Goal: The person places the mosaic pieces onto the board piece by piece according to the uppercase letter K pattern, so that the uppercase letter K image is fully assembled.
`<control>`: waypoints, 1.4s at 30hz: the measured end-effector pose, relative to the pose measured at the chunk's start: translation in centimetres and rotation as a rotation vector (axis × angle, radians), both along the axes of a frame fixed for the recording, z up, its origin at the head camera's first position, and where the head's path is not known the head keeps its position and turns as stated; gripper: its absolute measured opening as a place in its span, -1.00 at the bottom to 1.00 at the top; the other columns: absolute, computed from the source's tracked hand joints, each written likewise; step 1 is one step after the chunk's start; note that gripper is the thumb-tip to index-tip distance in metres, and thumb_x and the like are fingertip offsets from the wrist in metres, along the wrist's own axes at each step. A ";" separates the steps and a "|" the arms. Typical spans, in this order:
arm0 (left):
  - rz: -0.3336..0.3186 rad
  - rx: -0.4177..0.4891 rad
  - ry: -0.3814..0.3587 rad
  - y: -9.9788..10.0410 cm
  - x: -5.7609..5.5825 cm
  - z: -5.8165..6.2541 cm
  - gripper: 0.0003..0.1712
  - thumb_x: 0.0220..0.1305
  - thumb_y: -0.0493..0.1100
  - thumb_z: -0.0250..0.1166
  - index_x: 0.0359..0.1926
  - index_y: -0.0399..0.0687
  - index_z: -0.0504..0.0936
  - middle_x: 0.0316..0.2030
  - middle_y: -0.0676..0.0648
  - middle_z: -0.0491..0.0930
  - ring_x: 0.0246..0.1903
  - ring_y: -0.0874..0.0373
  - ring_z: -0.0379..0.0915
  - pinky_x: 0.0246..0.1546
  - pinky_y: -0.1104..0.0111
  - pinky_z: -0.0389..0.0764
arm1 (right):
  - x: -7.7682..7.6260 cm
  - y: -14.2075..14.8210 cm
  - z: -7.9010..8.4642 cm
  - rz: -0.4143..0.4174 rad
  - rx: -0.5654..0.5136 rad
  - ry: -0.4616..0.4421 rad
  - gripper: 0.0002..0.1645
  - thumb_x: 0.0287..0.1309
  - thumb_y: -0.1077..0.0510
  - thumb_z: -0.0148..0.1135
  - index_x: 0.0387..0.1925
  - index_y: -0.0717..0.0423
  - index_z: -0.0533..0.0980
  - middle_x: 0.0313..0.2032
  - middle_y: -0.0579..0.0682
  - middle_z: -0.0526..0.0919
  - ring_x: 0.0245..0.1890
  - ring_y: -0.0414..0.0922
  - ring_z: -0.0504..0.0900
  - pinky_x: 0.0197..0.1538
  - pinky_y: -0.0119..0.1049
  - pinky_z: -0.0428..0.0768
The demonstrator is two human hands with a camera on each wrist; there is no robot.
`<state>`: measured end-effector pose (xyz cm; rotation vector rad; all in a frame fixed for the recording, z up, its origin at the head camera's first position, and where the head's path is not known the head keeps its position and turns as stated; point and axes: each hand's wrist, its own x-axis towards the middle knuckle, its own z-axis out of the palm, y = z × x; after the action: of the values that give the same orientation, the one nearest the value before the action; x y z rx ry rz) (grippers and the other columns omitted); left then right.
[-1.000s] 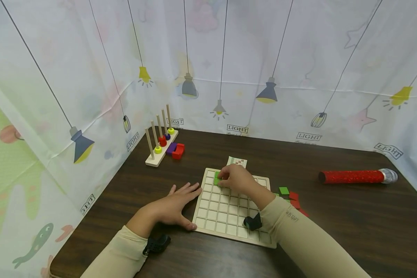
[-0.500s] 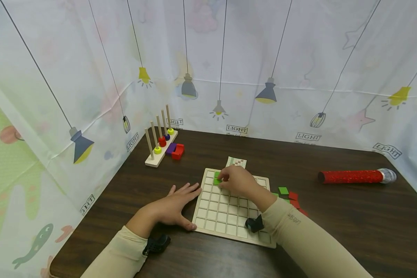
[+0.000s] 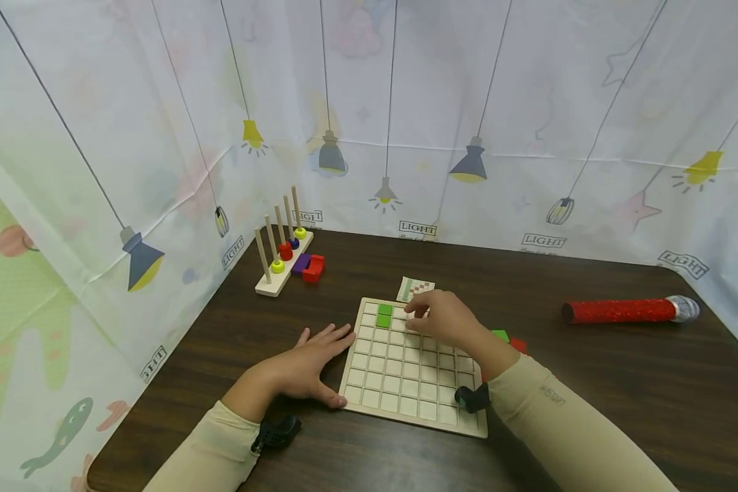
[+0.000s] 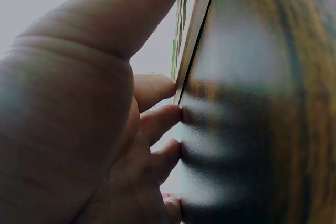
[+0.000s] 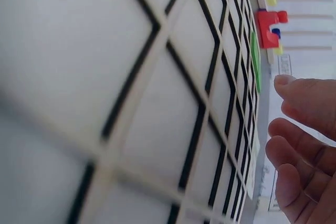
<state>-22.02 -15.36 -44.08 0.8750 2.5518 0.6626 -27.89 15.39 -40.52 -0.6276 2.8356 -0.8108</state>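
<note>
A pale wooden grid board (image 3: 384,383) lies on the dark table, with two green square tiles (image 3: 384,316) in neighbouring cells near its far left corner. Along the board's left edge my left hand (image 3: 307,365) rests with fingers spread; thumb and index finger touch the rim, also in the left wrist view. Just right of the green tiles, my right hand (image 3: 447,322) hovers over the far part of the board. Its fingers (image 5: 299,135) are loosely bent in the right wrist view, and nothing is between them. A printed pattern card (image 3: 409,288) lies beyond the board, partly behind this hand.
Loose green (image 3: 500,335) and red tiles (image 3: 518,345) lie right of the board, partly hidden by my right arm. A peg stand with rings (image 3: 283,266) and red and purple blocks (image 3: 313,269) stand back left. A red microphone (image 3: 627,311) lies at right.
My right hand has let go of the green tile and moved right, uncovering both tiles in their cells. My left hand has stayed at the board's edge.
</note>
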 end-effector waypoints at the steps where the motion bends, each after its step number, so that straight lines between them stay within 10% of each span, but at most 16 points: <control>1: 0.000 0.000 0.001 0.0 0.0 0.0 0.33 0.07 0.36 0.50 0.65 0.10 -0.06 0.62 0.00 -0.18 0.58 -0.04 -0.43 0.42 -0.20 -0.46 | 0.0 0.4 0.0 -0.002 -0.005 -0.002 -0.64 0.27 0.10 0.42 0.07 0.12 0.68 -0.20 -0.09 0.65 -0.21 -0.11 0.60 -0.19 -0.15 0.58; 24: 0.001 0.016 -0.009 0.0 0.0 -0.2 0.32 0.08 0.33 0.51 0.65 0.10 -0.06 0.62 0.00 -0.19 0.58 -0.04 -0.45 0.41 -0.21 -0.49 | 1.7 11.3 -0.9 -0.098 0.084 -0.040 -0.53 0.14 -0.01 0.52 0.02 0.14 0.70 -0.20 -0.09 0.69 -0.22 -0.08 0.60 -0.14 -0.05 0.58; 42: -0.003 0.012 0.000 0.0 0.0 -0.2 0.32 0.08 0.34 0.51 0.65 0.11 -0.06 0.62 0.01 -0.20 0.58 -0.03 -0.45 0.41 -0.21 -0.47 | 3.2 12.1 -0.8 -0.032 0.091 -0.012 -0.78 0.12 0.17 0.52 -0.22 0.04 0.63 -0.26 -0.08 0.61 -0.23 -0.06 0.56 -0.13 -0.02 0.56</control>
<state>-22.01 -15.37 -44.33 0.8825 2.5491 0.6777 -24.74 27.52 -41.34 -0.5651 2.8599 -0.6825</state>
